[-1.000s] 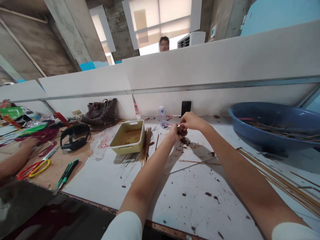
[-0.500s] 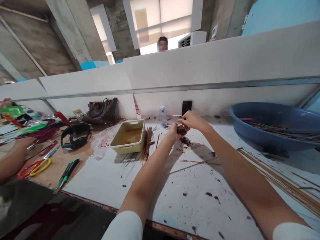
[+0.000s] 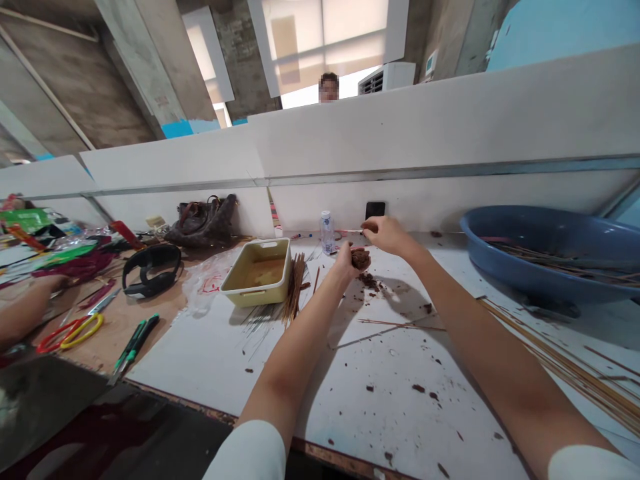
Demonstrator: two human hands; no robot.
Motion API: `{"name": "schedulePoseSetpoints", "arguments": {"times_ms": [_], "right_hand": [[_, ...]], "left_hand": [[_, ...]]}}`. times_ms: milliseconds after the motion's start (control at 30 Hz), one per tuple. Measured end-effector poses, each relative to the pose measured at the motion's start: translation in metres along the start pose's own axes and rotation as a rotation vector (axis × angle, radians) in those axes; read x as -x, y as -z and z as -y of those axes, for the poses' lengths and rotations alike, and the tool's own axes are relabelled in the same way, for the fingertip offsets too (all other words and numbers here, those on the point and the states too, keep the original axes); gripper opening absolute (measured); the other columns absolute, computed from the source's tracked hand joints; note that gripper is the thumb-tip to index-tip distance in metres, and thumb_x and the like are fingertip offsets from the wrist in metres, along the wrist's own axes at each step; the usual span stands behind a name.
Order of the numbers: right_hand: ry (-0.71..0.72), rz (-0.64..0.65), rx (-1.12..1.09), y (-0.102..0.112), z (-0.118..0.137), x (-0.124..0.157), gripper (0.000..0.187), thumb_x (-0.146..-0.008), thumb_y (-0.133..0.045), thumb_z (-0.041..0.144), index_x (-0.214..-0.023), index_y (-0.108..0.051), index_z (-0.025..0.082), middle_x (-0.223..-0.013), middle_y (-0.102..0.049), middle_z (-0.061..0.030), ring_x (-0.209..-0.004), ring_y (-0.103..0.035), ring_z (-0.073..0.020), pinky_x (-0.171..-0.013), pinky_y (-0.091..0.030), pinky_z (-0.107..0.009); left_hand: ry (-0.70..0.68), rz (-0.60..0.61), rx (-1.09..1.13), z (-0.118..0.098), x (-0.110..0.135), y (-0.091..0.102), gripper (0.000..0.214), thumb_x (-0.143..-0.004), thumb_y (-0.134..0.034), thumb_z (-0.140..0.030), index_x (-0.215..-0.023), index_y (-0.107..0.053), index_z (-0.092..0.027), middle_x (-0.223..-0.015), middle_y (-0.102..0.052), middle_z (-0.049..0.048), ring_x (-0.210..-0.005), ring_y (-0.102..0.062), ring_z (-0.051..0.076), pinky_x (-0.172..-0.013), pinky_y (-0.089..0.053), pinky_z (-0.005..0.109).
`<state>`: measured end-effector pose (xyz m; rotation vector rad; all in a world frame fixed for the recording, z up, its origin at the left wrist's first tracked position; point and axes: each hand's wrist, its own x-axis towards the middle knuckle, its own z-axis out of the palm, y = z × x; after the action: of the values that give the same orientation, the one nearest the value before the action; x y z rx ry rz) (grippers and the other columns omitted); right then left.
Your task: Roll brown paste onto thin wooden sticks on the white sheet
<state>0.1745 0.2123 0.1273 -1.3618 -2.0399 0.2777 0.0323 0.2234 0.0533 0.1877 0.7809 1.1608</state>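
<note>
Your left hand [image 3: 345,263] cups a brown clump [image 3: 361,259]; your right hand [image 3: 387,233] seemingly pinches a scrap [image 3: 370,227]; picking looks the step, next calling for a steady left hold.

White tabletop [image 3: 360,427] with dark scraps [image 3: 419,388], brown sticks [image 3: 294,290], a yellowish tub [image 3: 257,297], a clear bottle [image 3: 327,235]

Single head-worn camera, wide view, facing forward and down over white-topped bench [image 3: 350,400]. Yellow-green rectangular plastic tub [image 3: 260,296] at middle distance. Nearer than tub: wearer's bare forearms [image 3: 300,333]. Beyond tub: white partition [image 3: 425,127], then pale window panels [image 3: 350,30].
</note>
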Motion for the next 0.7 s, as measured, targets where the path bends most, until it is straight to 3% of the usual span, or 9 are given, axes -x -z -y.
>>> {"name": "schedulePoseSetpoints", "arguments": {"times_ms": [133,267,433,533,700], "right_hand": [[-0.055,-0.104,-0.022,0.003,0.004,0.001,0.029,-0.105,-0.059,0.022,-0.113,-0.085,0.014,-0.106,-0.088,-0.0139,-0.096,-0.080,-0.0243,-0.089,-0.056,-0.029],[-0.053,-0.091,-0.031,0.004,0.007,0.001,0.029,-0.105,-0.058,0.022,-0.109,-0.086,0.014,-0.100,-0.087,-0.0134,-0.090,-0.078,-0.0230,-0.085,-0.053,-0.028],[-0.035,-0.069,-0.021,-0.002,0.008,0.000,0.030,-0.103,-0.059,0.023,-0.103,-0.087,0.013,-0.098,-0.087,-0.0128,-0.085,-0.075,-0.0216,-0.080,-0.050,-0.028],[-0.026,-0.092,-0.062,-0.010,0.004,-0.001,0.028,-0.103,-0.060,0.024,-0.100,-0.086,0.014,-0.096,-0.086,-0.0113,-0.082,-0.073,-0.0211,-0.077,-0.050,-0.028],[-0.079,-0.129,-0.169,-0.027,-0.003,-0.003,0.038,-0.111,-0.055,0.038,-0.099,-0.084,0.016,-0.096,-0.086,-0.0120,-0.088,-0.077,-0.0234,-0.082,-0.053,-0.028]], "left_hand": [[0.001,-0.066,-0.084,0.000,0.011,-0.004,0.032,-0.102,-0.065,-0.039,-0.077,-0.053,-0.023,-0.058,-0.054,-0.0003,-0.047,-0.049,0.014,-0.046,-0.039,0.021],[-0.019,-0.068,-0.105,0.001,0.019,-0.009,0.039,-0.102,-0.066,-0.039,-0.072,-0.045,-0.024,-0.055,-0.048,-0.0029,-0.042,-0.043,0.012,-0.040,-0.025,0.018],[-0.002,-0.071,-0.094,0.006,0.022,-0.009,0.043,-0.102,-0.066,-0.038,-0.071,-0.040,-0.025,-0.052,-0.037,-0.0071,-0.038,-0.034,0.009,-0.038,-0.018,0.018],[-0.010,-0.081,-0.071,0.005,0.020,-0.008,0.038,-0.106,-0.056,-0.038,-0.072,-0.045,-0.024,-0.052,-0.040,-0.0047,-0.038,-0.038,0.011,-0.038,-0.024,0.017],[-0.020,-0.077,-0.019,-0.001,0.011,-0.011,0.035,-0.107,-0.041,-0.034,-0.089,-0.067,-0.018,-0.065,-0.064,0.0078,-0.051,-0.060,0.020,-0.050,-0.052,0.026]]}}
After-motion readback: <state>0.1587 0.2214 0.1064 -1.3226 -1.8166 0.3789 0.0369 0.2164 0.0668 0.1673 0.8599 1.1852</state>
